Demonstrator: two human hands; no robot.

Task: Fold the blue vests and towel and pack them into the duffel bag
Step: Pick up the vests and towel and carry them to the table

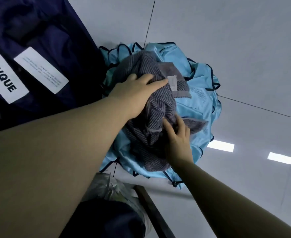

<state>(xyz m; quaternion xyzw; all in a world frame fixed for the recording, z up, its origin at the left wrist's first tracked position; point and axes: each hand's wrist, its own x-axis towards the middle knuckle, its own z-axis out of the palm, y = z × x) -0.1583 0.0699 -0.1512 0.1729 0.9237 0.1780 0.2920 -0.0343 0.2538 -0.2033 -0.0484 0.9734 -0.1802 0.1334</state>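
Duffel bag, dark navy fabric with two white labels, lies at far left on the pale tiled floor, its edge touching the heap of clothes. Whether its opening faces the heap cannot be told.

Left hand: fingers curled into the top of the grey ribbed towel, grasping a bunch of it. Towel is crumpled, unfolded, sitting on the pile.

Right hand: fingers spread and laid on a lower fold of the towel, near a hem edge; thumb seems to press the cloth, but a firm pinch cannot be confirmed.

Light blue mesh vests with dark binding lie bunched under and around the towel, spreading to the right. None folded yet.

Risks, as judged:
- Bunched grip rather than corners: lifting may leave the towel twisted, so the fold starts crooked.
- Ribbed towel may catch the slippery mesh and drag a vest up with it.
- Vest straps loop across one another; pulling one could tangle the rest.
- Dark wooden rail and crumpled clear plastic near the lower edge crowd the folding space.
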